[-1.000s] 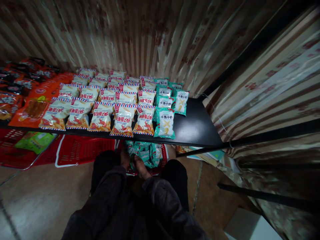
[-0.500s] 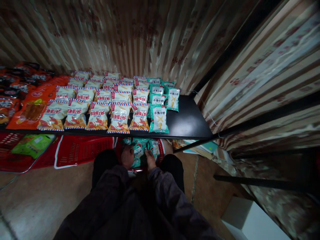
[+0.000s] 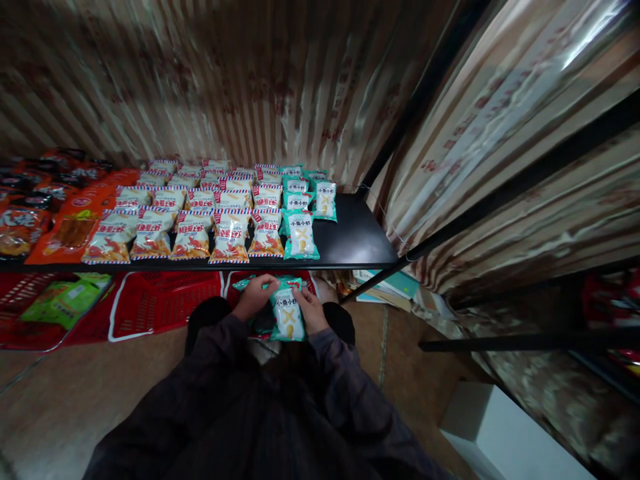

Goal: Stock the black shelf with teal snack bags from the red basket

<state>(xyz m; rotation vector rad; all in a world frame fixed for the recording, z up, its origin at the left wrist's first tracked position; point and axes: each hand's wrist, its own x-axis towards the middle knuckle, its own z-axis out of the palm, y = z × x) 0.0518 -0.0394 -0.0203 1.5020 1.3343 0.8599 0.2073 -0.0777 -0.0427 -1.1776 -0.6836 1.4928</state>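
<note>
Left hand (image 3: 255, 298), right hand (image 3: 311, 312) both gripping teal snack bag (image 3: 289, 315), lower center of frame; black shelf (image 3: 354, 230) mid-frame.

Glossy plastic packet (image 3: 289, 316), smooth shelf (image 3: 353, 230)

Dark-sleeved forearms (image 3: 220, 348) angle inward, left hand (image 3: 255, 298) and right hand (image 3: 313, 311) curled close together between the knees (image 3: 207, 319).
</note>
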